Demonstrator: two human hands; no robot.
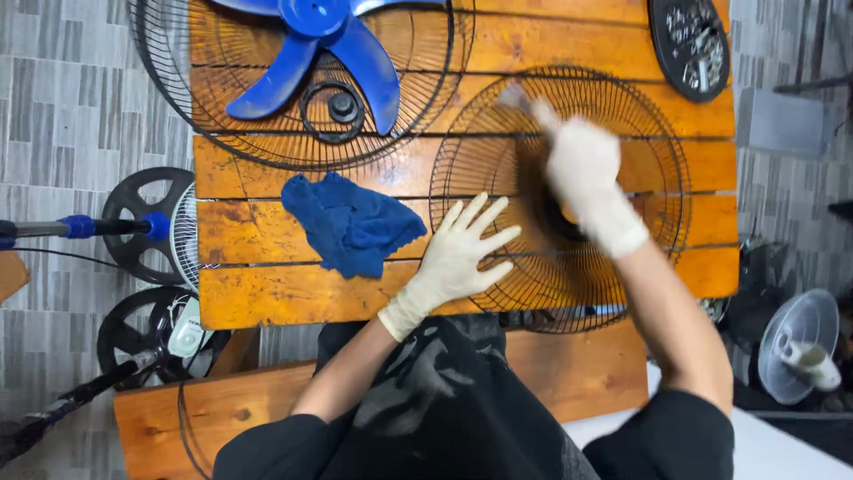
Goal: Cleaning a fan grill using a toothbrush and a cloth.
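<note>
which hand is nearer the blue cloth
Left. The left hand lies flat on the wire fan guard's edge, just right of the blue cloth; the right hand is farther right, over the guard's middle.

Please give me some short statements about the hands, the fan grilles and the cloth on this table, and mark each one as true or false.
1. The left hand lies flat, fingers spread, on the near fan grille. True.
2. The blue cloth is in the right hand. False: it lies on the wooden table, left of both hands.
3. Both hands are gloved. True.
4. The blue fan blade lies on the near grille. False: it lies on the far grille.
</note>
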